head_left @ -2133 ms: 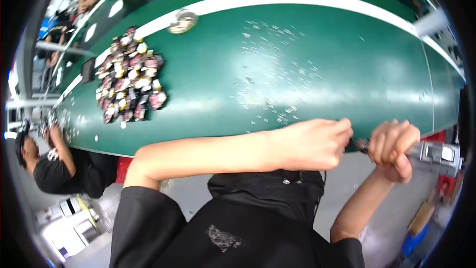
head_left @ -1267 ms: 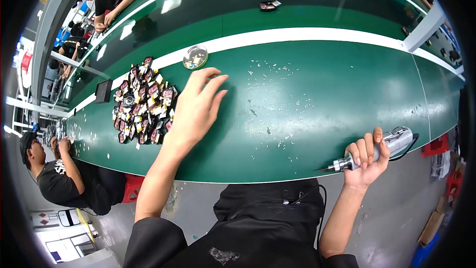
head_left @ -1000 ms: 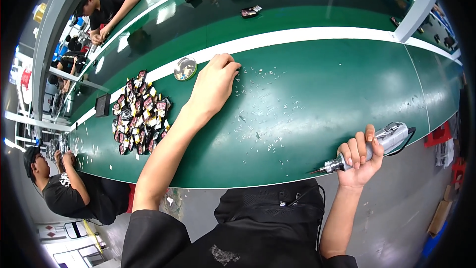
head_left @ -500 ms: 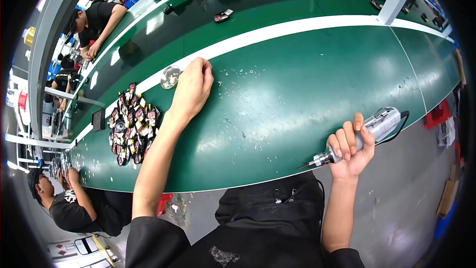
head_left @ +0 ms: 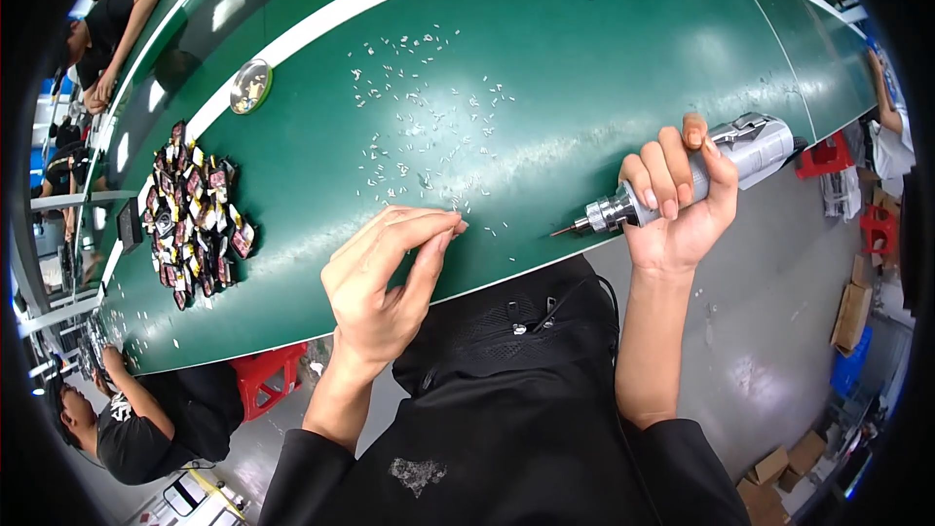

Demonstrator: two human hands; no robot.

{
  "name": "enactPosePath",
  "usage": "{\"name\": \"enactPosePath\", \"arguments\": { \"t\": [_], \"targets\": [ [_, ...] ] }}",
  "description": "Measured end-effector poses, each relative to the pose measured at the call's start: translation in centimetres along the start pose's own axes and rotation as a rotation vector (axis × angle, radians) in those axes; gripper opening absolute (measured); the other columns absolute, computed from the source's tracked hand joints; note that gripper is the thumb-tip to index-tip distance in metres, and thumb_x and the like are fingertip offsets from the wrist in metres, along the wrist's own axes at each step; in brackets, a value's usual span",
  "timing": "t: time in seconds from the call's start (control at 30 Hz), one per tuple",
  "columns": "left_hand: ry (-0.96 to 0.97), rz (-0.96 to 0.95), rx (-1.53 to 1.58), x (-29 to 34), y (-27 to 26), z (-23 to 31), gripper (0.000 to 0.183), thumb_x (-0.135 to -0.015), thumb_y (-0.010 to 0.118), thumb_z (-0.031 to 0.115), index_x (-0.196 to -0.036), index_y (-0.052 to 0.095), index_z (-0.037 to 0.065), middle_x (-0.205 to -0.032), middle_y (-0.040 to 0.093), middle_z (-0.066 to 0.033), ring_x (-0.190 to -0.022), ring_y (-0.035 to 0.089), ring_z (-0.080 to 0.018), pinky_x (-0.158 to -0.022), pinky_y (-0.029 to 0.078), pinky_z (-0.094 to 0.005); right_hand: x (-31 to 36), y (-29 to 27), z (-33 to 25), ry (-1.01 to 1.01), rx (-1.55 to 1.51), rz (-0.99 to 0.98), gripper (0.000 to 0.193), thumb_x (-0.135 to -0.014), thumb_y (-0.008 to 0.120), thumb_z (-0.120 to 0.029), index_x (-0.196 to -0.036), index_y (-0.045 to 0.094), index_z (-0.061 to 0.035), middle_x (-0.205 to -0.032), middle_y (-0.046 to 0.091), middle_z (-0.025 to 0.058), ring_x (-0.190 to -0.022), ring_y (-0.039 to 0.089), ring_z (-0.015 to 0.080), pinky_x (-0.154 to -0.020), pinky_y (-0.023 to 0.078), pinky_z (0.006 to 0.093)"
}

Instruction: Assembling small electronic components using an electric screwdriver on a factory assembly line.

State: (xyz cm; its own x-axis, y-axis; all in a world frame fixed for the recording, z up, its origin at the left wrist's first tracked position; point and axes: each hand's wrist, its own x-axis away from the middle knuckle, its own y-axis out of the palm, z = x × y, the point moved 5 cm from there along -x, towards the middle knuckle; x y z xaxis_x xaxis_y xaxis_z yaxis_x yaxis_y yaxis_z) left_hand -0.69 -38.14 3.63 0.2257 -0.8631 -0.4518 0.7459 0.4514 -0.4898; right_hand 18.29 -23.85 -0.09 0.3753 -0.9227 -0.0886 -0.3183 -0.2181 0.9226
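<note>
Thumb and fingertips pinched together, my left hand (head_left: 385, 278) is over the near edge of the green table (head_left: 604, 68). Whatever it holds, if anything, is too small to name. Many tiny white pieces (head_left: 419, 127) are scattered just beyond it. My right hand (head_left: 682, 200) is closed around a silver electric screwdriver (head_left: 755, 148), whose thin bit points left, close to the table's near edge. To the left lies a pile of small black assemblies (head_left: 195, 219) with yellow, white and reddish parts. A round shallow dish (head_left: 251, 88) with small bits in it stands beyond the pile.
A small dark box (head_left: 129, 225) stands left of the pile. One co-worker (head_left: 161, 409) sits at the near left by a red stool (head_left: 271, 380); another (head_left: 112, 34) leans in at the far left. Cardboard boxes (head_left: 852, 302) and red stools are on the floor at right.
My left hand has come from beside the dish toward me, to the table's near edge, with its fingertips pinched. The view has shifted. My right hand still grips the screwdriver.
</note>
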Motion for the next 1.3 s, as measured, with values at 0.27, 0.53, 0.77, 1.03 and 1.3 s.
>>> {"name": "enactPosePath", "arguments": {
  "t": [0.27,0.53,0.77,1.03,1.3],
  "targets": [
    [-0.329,0.066,0.598,2.0,2.2,-0.1,0.009,-0.077,0.063,-0.014,-0.085,0.063,-0.009,-0.079,0.067,-0.0166,-0.070,0.065,-0.0189,-0.061,0.051,-0.0266,1.9,6.1,0.1,-0.077,-0.019,-0.169,0.011,-0.089,0.049,-0.014,-0.091,0.048,-0.0033,-0.053,0.038,-0.0017,-0.041,0.037,0.0084,-0.048,0.037,0.0252],
    [-0.380,-0.013,0.978,2.5,3.9,0.3,0.011,-0.090,0.056,-0.001,-0.084,0.061,-0.010,-0.079,0.063,-0.0161,-0.063,0.059,-0.0146,-0.056,0.048,-0.0252,2.5,7.0,0.4,-0.136,-0.013,-0.149,0.012,-0.089,0.049,-0.015,-0.090,0.049,-0.0027,-0.052,0.039,-0.0020,-0.040,0.038,0.0084,-0.047,0.037,0.0253],
    [-0.437,-0.018,1.055,2.4,4.3,0.2,0.014,-0.093,0.053,0.002,-0.087,0.060,-0.009,-0.080,0.061,-0.0148,-0.064,0.056,-0.0133,-0.057,0.046,-0.0238,2.3,6.9,0.9,-0.112,-0.009,-0.149,0.013,-0.089,0.049,-0.015,-0.091,0.049,-0.0029,-0.052,0.039,-0.0023,-0.040,0.037,0.0084,-0.047,0.037,0.0252],
    [-0.404,-0.019,0.808,2.0,4.2,0.5,0.004,-0.085,0.057,-0.007,-0.083,0.060,-0.007,-0.074,0.061,-0.0118,-0.061,0.056,-0.0140,-0.054,0.045,-0.0243,2.6,6.7,0.8,-0.126,0.090,-0.180,0.014,-0.089,0.050,-0.016,-0.092,0.049,-0.0030,-0.053,0.040,-0.0026,-0.042,0.039,0.0087,-0.047,0.038,0.0250],
    [-0.060,-0.045,0.330,0.9,4.4,1.1,0.003,-0.079,0.060,-0.007,-0.082,0.059,-0.007,-0.074,0.062,-0.0134,-0.061,0.056,-0.0190,-0.054,0.045,-0.0272,2.2,5.8,0.3,-0.166,0.121,-0.126,0.014,-0.090,0.049,-0.016,-0.093,0.049,-0.0022,-0.054,0.039,-0.0021,-0.042,0.037,0.0086,-0.046,0.036,0.0255]
  ]
}}
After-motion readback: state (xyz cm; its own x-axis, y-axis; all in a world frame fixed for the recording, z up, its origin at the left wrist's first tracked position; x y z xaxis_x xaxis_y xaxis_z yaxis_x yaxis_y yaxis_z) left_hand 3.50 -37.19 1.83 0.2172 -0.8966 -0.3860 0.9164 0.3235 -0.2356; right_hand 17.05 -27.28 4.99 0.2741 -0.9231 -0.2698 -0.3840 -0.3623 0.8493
